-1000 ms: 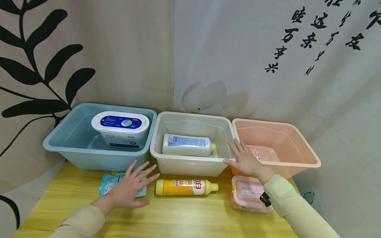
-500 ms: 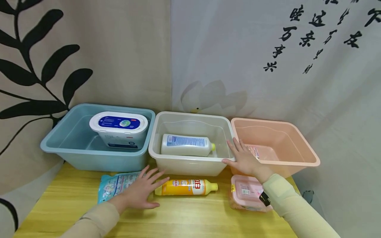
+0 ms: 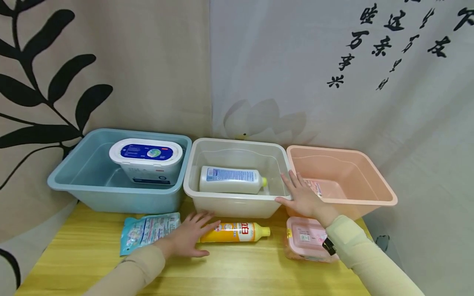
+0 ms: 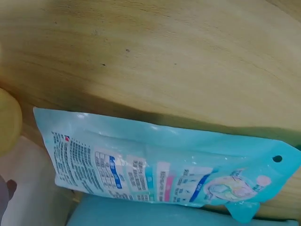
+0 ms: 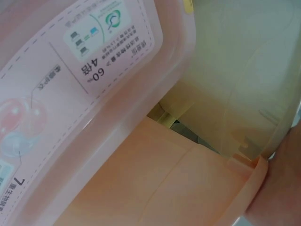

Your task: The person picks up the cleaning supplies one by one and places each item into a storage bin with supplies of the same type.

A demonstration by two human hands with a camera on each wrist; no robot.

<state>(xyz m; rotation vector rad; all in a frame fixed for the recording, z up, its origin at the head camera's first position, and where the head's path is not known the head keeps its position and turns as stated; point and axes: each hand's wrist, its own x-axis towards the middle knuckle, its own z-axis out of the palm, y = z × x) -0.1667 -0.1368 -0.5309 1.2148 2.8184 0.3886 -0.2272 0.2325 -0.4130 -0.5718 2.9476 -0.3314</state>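
Has room on near worktop (image 3: pixel 237 275); keeps right hand (image 3: pixel 303 198) spread at near-right rim of white bin (image 3: pixel 229 206), left hand (image 3: pixel 190 237) spread over left end of orange-labelled yellow bottle (image 3: pixel 237 232).

From here I see a wooden table (image 3: pixel 237 273): blue tub (image 3: pixel 122 200), white tub (image 3: pixel 229 207) and peach tub (image 3: pixel 352 209) across mid-frame, pouch (image 3: pixel 149 231) lower left, yellow bottle (image 3: pixel 237 232) lower centre, pink box (image 3: pixel 306 239) lower right.

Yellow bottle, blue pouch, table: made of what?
Yellow bottle: probably smooth, slightly shiny plastic; molded-looking shoulder and neck.
Blue pouch: likely shiny plastic film; glints, creases, flat edge strip.
Table: wood or wood-look laminate, satin; grain and soft sheen show, core doesn't.
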